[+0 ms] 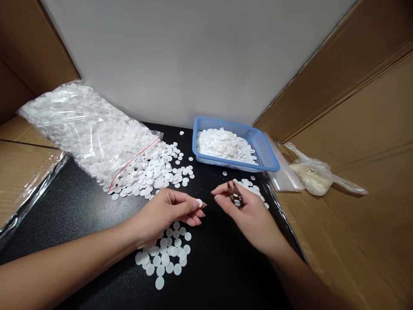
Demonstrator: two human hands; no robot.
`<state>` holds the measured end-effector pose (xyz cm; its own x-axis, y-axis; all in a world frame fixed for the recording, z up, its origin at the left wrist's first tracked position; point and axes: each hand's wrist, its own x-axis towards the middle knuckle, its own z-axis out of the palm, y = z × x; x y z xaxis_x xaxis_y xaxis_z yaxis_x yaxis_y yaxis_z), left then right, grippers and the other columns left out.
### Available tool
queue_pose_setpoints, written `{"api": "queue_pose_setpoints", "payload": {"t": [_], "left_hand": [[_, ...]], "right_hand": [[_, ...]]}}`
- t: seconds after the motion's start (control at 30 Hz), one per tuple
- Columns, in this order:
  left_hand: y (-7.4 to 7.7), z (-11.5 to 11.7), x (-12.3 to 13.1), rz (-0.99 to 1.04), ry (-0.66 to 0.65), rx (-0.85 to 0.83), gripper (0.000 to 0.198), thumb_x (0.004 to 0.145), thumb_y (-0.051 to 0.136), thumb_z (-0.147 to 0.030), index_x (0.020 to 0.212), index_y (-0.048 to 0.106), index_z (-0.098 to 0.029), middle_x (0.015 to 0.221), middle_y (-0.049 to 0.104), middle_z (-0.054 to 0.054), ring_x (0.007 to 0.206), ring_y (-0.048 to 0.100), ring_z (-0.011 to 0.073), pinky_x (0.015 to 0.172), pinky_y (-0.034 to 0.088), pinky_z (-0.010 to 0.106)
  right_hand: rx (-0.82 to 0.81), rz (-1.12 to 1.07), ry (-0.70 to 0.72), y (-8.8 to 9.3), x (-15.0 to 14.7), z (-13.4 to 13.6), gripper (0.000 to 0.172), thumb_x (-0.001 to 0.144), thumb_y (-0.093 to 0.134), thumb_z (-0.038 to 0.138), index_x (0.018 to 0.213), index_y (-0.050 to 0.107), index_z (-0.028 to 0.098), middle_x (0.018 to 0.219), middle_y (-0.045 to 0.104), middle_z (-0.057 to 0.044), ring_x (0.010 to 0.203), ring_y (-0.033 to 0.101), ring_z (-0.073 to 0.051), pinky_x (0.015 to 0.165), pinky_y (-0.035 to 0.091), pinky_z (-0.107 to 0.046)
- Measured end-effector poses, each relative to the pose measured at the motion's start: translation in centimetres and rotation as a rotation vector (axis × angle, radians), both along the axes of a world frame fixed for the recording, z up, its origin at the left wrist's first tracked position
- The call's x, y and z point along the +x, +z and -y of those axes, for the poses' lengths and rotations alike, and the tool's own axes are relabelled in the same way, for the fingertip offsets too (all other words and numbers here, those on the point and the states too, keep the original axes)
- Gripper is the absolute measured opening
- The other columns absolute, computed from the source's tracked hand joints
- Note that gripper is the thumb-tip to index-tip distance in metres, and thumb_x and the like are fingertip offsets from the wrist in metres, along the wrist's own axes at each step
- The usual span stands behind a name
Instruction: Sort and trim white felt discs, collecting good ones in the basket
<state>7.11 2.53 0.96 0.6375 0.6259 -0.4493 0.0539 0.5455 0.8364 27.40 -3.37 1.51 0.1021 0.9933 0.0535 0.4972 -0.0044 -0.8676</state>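
Note:
My left hand [176,209] is closed in a pinch on a small white disc [199,202], held between thumb and fingertips above the black table. To its right, my right hand [247,215] has its fingers curled round a small dark, shiny pointed tool [235,196]. Its kind cannot be made out, as the palm and fingers cover part of it. The thumb and index fingertips of that hand point toward the disc, a short gap apart from it. Loose white discs [165,259] lie below my left hand, and a smaller pile of discs [248,186] sits behind my right hand.
A clear zip bag [87,125] full of white discs spills onto the black table [222,267] at left. At the back stands a blue basket [237,164] holding more discs. Clear plastic sleeves [284,176] and a knotted bag [312,176] lie at right, beside cardboard walls [371,107].

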Motion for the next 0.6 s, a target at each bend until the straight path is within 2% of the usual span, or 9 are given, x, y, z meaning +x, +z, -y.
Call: {"api": "queue_pose_setpoints", "payload": {"t": [0.1,0.27,0.43,0.53,0.6], "left_hand": [[0.3,0.3,0.0,-0.002,-0.051,0.019,0.031,0.080,0.079,-0.044,0.081,0.081,-0.013,0.080,0.077,0.007,0.068,0.067,0.0116,0.069,0.053,0.020],[0.5,0.4,0.0,0.030,-0.086,-0.044,0.033,0.081,0.078,-0.044,0.078,0.080,-0.011,0.076,0.076,0.007,0.065,0.068,0.0106,0.068,0.054,0.019],[0.6,0.6,0.3,0.070,0.041,-0.104,0.030,0.071,0.089,-0.032,0.091,0.078,-0.013,0.079,0.077,0.005,0.074,0.072,0.0121,0.072,0.057,0.018],[0.7,0.8,0.4,0.097,0.099,-0.103,0.023,0.071,0.090,-0.027,0.082,0.077,-0.011,0.074,0.076,0.004,0.071,0.072,0.0113,0.071,0.057,0.016],[0.7,0.9,0.3,0.111,0.136,-0.125,0.020,0.074,0.088,-0.025,0.076,0.074,-0.010,0.075,0.076,0.005,0.071,0.073,0.0119,0.071,0.059,0.017]], "right_hand": [[-0.050,-0.112,0.039,0.1,-1.4,0.4,0.015,0.086,0.064,0.035,0.090,0.067,0.022,0.078,0.063,-0.001,0.068,0.056,-0.016,0.059,0.046,-0.026],[-0.061,-0.130,0.074,0.2,-2.0,0.5,0.018,0.086,0.063,0.033,0.075,0.063,0.020,0.070,0.056,0.001,0.060,0.047,-0.012,0.055,0.040,-0.025],[-0.074,-0.162,0.033,0.2,-2.6,0.7,0.019,0.084,0.063,0.033,0.072,0.058,0.020,0.067,0.049,0.004,0.055,0.040,-0.010,0.050,0.035,-0.023],[-0.092,-0.206,0.018,-0.5,-2.9,0.9,0.025,0.088,0.063,0.040,0.074,0.058,0.020,0.067,0.050,0.003,0.056,0.042,-0.010,0.052,0.037,-0.023],[-0.115,-0.262,0.025,-0.9,-2.7,1.0,0.029,0.094,0.056,0.046,0.081,0.059,0.020,0.071,0.052,0.003,0.053,0.040,-0.009,0.047,0.035,-0.023]]}}
